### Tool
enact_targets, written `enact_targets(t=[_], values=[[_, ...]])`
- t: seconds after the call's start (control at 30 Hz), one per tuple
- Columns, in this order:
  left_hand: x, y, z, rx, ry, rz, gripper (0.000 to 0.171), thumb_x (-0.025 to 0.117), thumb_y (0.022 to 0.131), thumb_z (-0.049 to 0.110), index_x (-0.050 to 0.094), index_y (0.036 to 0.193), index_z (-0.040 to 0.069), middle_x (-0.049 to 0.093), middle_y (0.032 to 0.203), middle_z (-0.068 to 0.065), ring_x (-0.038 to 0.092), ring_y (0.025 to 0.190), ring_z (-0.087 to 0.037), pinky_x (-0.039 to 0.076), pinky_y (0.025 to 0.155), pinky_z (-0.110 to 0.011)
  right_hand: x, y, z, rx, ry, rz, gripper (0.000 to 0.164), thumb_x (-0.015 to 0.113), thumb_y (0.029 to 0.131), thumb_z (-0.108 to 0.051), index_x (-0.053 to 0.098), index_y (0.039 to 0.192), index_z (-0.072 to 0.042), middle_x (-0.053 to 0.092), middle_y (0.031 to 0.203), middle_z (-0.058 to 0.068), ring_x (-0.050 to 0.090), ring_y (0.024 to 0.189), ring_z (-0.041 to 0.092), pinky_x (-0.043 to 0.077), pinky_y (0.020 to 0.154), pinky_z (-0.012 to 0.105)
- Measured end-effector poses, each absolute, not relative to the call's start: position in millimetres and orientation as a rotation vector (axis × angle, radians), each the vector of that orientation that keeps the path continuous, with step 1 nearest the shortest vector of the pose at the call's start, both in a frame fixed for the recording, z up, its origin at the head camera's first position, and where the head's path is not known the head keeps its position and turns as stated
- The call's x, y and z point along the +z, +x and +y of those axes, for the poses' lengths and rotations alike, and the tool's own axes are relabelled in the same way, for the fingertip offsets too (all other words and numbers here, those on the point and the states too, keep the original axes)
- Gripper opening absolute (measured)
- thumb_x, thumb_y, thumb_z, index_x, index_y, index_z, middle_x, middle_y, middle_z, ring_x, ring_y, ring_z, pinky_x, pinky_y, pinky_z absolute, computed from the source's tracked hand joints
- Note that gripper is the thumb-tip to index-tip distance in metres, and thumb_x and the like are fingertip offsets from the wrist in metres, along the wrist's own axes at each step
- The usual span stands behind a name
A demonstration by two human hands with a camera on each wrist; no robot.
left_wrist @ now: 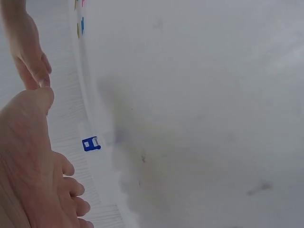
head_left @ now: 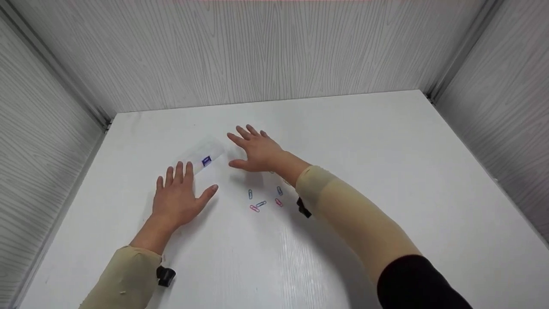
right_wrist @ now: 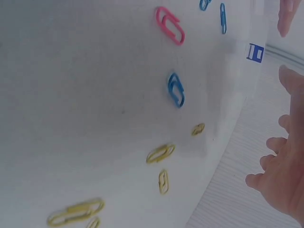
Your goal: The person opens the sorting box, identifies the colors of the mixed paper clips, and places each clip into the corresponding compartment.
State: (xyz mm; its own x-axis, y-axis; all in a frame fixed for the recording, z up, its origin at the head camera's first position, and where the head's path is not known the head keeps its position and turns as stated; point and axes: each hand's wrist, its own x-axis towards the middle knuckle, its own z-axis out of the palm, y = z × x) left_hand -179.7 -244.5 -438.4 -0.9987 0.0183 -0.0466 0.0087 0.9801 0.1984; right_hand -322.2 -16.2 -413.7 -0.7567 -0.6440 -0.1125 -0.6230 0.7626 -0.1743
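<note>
My left hand point(head_left: 175, 199) is held over the left part of the white table with fingers spread and nothing in it. Its fingertips overlap the near-left end of a clear plastic case point(head_left: 212, 148), which carries a blue label point(head_left: 206, 161). Beyond the case's right end is my right hand point(head_left: 259, 152), also spread and holding nothing. Blue paper clips point(head_left: 250, 194) and pink paper clips point(head_left: 254, 208) lie loose between the hands, nearer the right one. In the right wrist view, several yellow paper clips point(right_wrist: 161, 153) lie below the right forearm, mostly hidden from the head view.
White wood-grain panels stand behind the table point(head_left: 386, 141) and at both sides, the back panel point(head_left: 266, 51) meeting its far edge. Small black camera mounts hang under both wrists, the left mount point(head_left: 165, 276) close over the tabletop.
</note>
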Motion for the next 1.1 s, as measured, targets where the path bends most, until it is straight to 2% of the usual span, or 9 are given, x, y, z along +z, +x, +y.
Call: enact_targets(t=[0.37,0.53,0.83,1.1], values=[[-444.8,-174.4,-253.0,0.366,0.000,3.038,0.109,0.042,0.102,0.076,0.015,0.165,-0.009,0.012,0.170,-0.035,0.008,0.156,-0.057,0.006,0.123,-0.072,-434.2,-322.6,-50.4,-0.170,-1.061,2.703,0.085,0.050,0.105,-0.064,0.012,0.173,-0.031,0.005,0.179,0.001,0.001,0.164,0.028,0.013,0.129,0.058],[-445.3,-174.9,-255.0,0.351,0.005,3.030,0.105,0.043,0.103,0.072,0.019,0.164,-0.010,0.014,0.170,-0.035,0.010,0.156,-0.057,0.006,0.124,-0.071,-439.6,-325.5,-56.9,-0.178,-1.036,2.668,0.083,0.052,0.106,-0.061,0.013,0.173,-0.031,0.004,0.179,-0.002,-0.001,0.164,0.026,0.013,0.129,0.057],[-444.3,-189.4,-247.5,0.330,0.037,3.023,0.102,0.042,0.105,0.069,0.020,0.164,-0.010,0.015,0.170,-0.034,0.012,0.156,-0.056,0.009,0.126,-0.067,-438.1,-334.6,-49.2,-0.173,-0.970,2.657,0.078,0.059,0.107,-0.049,0.020,0.172,-0.028,0.009,0.178,-0.006,0.001,0.164,0.024,0.010,0.129,0.055],[-442.1,-200.1,-242.0,0.354,0.078,2.997,0.101,0.043,0.104,0.069,0.021,0.165,-0.008,0.015,0.171,-0.031,0.011,0.158,-0.052,0.009,0.127,-0.062,-432.2,-339.0,-31.7,-0.140,-1.028,2.673,0.066,0.055,0.111,-0.036,0.030,0.169,-0.020,0.014,0.178,-0.001,0.005,0.164,0.026,0.016,0.129,0.054]])
